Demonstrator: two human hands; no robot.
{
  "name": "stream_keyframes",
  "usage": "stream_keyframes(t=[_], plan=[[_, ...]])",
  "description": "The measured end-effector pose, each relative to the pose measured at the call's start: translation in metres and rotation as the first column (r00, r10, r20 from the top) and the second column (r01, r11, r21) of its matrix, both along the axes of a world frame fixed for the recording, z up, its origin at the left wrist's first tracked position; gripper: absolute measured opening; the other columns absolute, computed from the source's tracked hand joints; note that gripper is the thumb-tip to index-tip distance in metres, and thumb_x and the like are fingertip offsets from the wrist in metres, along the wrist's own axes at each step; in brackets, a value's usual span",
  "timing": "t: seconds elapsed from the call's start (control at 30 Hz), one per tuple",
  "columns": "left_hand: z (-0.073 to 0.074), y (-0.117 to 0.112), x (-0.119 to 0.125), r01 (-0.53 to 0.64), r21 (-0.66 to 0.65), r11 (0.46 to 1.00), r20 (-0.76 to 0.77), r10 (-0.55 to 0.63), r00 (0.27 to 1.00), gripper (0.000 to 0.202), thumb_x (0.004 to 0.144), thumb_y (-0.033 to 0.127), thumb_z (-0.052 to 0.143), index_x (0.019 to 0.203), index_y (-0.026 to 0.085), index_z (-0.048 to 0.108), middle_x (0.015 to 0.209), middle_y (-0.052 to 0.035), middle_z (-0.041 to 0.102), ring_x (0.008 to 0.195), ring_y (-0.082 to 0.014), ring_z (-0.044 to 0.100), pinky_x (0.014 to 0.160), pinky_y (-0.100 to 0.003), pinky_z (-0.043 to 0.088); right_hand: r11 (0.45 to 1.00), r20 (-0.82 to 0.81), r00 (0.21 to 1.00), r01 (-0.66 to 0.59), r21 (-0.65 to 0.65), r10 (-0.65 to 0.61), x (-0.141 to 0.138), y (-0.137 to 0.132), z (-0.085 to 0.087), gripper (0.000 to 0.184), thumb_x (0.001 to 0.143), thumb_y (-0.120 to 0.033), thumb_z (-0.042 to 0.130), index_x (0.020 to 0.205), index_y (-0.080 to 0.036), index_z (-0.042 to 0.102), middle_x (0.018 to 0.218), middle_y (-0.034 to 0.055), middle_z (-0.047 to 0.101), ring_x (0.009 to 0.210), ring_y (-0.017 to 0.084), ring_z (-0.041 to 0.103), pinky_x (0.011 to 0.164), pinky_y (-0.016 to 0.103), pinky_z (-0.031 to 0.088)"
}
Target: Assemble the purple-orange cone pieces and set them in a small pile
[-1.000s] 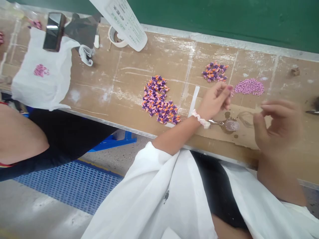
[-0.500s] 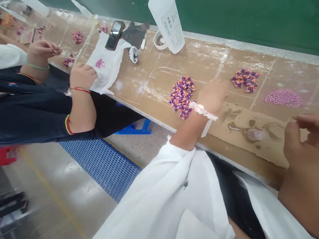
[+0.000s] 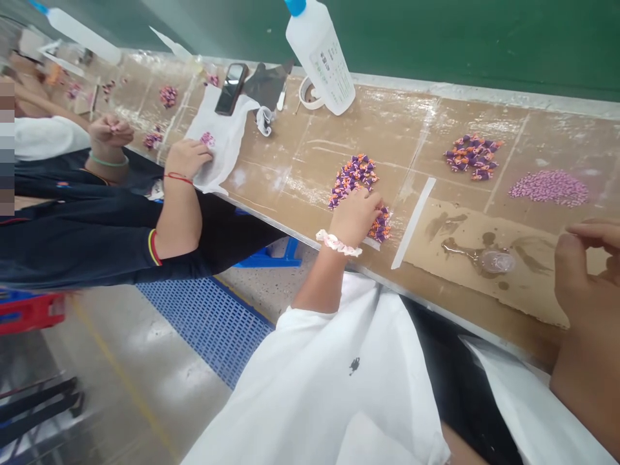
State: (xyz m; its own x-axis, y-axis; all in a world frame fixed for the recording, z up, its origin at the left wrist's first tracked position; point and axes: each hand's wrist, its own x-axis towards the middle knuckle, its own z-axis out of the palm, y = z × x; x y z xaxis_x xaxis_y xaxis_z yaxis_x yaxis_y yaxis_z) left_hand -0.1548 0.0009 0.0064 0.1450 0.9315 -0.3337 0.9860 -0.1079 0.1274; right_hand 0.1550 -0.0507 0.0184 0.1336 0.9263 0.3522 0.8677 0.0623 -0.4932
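My left hand point(image 3: 357, 214), with a pale scrunchie at the wrist, reaches down into a pile of small purple-and-orange figures point(image 3: 356, 173). Its fingers are bent together over the pile, and their tips are partly hidden, so whatever they hold does not show. At the right edge my right hand point(image 3: 588, 278) is raised above the table, thumb and forefinger brought together in a pinch. Anything between them is too small to make out. Near it lie a clear blob of glue point(image 3: 496, 261) on a cardboard sheet point(image 3: 448, 258) and a heap of small pink pieces point(image 3: 549, 188).
A second group of purple-and-orange figures point(image 3: 473, 157) lies farther back. A white bottle point(image 3: 327, 64) and a tape roll point(image 3: 310, 93) stand by the green wall. To the left, a co-worker's hand point(image 3: 188, 158) rests near a white cloth point(image 3: 220, 152) with a phone point(image 3: 231, 89).
My left hand has moved left and toward me, from beside the cardboard onto the figure pile, uncovering a white strip. My right hand has barely moved. The view has shifted slightly.
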Motion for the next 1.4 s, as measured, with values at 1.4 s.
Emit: stream_keyframes(t=[1.4], plan=[[0.013,0.022,0.018,0.162,0.074,0.984,0.027,-0.164,0.986,0.022,0.090,0.024,0.041,0.092,0.015,0.061,0.088,-0.0075,0.067,0.082,-0.0184,0.061,0.067,-0.028,0.037,0.978,0.089,0.988,-0.136,0.156,0.123,0.000,0.008,0.002,0.006,0.078,-0.018,0.061,0.081,-0.023,0.064,0.082,0.0043,0.070,0.071,0.016,0.067,0.067,0.031,0.057]])
